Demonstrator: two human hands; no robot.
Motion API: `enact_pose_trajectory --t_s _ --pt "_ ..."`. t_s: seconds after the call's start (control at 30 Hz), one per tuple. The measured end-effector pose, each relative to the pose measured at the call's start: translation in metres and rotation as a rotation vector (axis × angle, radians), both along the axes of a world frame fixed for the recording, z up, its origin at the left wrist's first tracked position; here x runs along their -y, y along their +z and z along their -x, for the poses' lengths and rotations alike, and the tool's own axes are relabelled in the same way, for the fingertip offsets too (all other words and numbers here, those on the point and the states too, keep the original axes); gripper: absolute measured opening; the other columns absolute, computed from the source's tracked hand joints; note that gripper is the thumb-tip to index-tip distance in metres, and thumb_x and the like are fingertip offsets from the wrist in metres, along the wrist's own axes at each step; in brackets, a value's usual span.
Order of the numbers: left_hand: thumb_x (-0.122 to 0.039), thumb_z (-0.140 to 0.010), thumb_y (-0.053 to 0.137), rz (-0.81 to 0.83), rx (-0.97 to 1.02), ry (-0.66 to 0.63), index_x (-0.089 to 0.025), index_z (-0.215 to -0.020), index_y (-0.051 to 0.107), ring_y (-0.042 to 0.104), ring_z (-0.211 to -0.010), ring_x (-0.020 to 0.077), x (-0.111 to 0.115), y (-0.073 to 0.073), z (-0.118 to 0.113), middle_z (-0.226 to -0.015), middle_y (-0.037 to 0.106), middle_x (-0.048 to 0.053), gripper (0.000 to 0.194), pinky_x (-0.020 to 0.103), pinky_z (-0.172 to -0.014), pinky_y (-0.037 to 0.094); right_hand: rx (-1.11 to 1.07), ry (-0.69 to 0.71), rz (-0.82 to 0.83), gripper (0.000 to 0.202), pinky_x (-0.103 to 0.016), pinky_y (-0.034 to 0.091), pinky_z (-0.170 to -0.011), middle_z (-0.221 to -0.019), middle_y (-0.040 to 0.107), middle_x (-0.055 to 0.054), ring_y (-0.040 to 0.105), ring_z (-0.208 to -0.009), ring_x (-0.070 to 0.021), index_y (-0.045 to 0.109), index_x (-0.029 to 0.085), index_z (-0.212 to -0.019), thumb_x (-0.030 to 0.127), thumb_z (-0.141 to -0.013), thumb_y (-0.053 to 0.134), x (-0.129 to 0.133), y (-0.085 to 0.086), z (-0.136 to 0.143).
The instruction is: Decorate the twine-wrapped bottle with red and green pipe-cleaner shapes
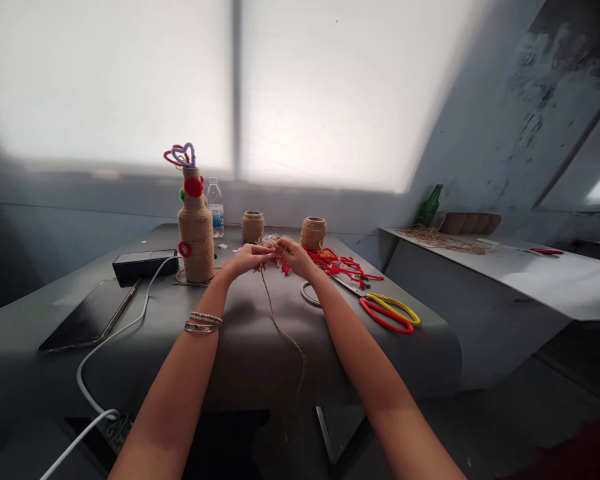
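Note:
My left hand [249,258] and my right hand [294,256] meet over the middle of the table, fingers pinched close together. A length of brown twine [275,320] runs down from the left hand's fingers and over the table's front edge. What the right fingertips pinch is too small to make out. Just behind the hands lies a tangle of pale twine [270,240]. Red pipe cleaners [350,267] are heaped to the right. Two twine-wrapped jars, one at left [253,227] and one at right [313,233], stand beyond the hands.
A twine-wrapped bottle [196,233] with pompoms stands at left, before a plastic water bottle [215,208]. A black box [145,265], phone [90,315] and white cable [115,339] lie farther left. Scissors [387,312] with red and yellow handles lie right. A side table [545,283] holds a green bottle [430,205].

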State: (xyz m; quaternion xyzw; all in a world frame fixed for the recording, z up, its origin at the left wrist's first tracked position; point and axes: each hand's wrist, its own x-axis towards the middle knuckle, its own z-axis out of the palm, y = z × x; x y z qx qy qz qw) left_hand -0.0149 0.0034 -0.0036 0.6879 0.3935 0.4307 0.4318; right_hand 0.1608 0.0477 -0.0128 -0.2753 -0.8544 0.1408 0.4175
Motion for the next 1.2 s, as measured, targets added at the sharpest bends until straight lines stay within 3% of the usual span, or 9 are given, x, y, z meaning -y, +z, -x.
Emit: enact_pose_trajectory --t_s 0.1,0.43,0.63,0.83,0.97,1.2 --pt "-0.038 -0.068 0.072 0.003 -0.010 -0.025 -0.008 -0.102 0.071 0.040 -0.046 0.0067 0.001 0.001 0.001 -0.050 0.052 -0.003 0.045 0.022 -0.045 0.027 0.000 -0.083 -0.065 0.040 -0.024 0.029 -0.059 -0.065 0.043 0.002 0.037 -0.062 -0.0108 0.038 0.019 -0.064 0.048 -0.091 0.037 -0.001 0.001 0.000" --pt "-0.034 -0.069 0.073 0.049 -0.041 -0.127 -0.011 -0.101 0.066 0.044 -0.044 0.0069 0.002 0.002 -0.002 -0.049 0.050 -0.005 0.040 0.022 -0.046 0.030 -0.007 -0.134 0.056 0.060 -0.024 0.022 -0.049 -0.048 0.034 0.003 0.030 -0.049 -0.0079 0.040 0.017 -0.050 0.066 -0.084 0.037 0.007 0.005 0.002" --pt "-0.028 -0.071 0.071 0.074 -0.059 -0.130 -0.014 -0.099 0.064 0.047 -0.044 0.0062 0.002 0.000 -0.003 -0.063 0.060 -0.001 0.032 0.021 -0.045 0.035 -0.025 -0.055 0.216 0.062 -0.024 0.022 -0.045 -0.044 0.034 0.003 0.028 -0.043 -0.0068 0.036 0.018 -0.046 0.070 -0.079 0.041 0.012 0.009 0.001" --pt "-0.034 -0.074 0.066 -0.004 -0.075 -0.071 -0.015 -0.100 0.067 0.061 -0.079 0.0158 0.006 -0.001 -0.003 -0.093 0.068 0.007 0.032 0.025 -0.065 0.047 0.035 -0.006 0.211 0.056 -0.023 0.025 -0.046 -0.049 0.042 0.002 0.034 -0.046 -0.0077 0.045 0.017 -0.053 0.066 -0.080 0.041 0.004 0.005 -0.001" --pt "-0.039 -0.072 0.068 -0.136 -0.131 -0.039 -0.012 -0.088 0.072 0.058 -0.073 0.0153 0.002 -0.003 0.000 -0.079 0.069 0.006 0.032 0.026 -0.066 0.045 0.094 -0.025 0.176 0.056 -0.023 0.026 -0.049 -0.051 0.041 0.002 0.034 -0.049 -0.0081 0.045 0.017 -0.054 0.066 -0.080 0.041 0.002 0.003 -0.002" --pt "-0.035 -0.060 0.078 -0.062 0.001 -0.034 -0.011 -0.084 0.074 0.058 -0.068 0.0144 -0.004 -0.005 0.003 -0.078 0.070 0.007 0.035 0.028 -0.067 0.046 0.071 0.029 0.358 0.063 -0.024 0.023 -0.045 -0.046 0.032 0.004 0.029 -0.044 -0.0074 0.037 0.019 -0.050 0.077 -0.073 0.040 0.007 0.006 0.000"
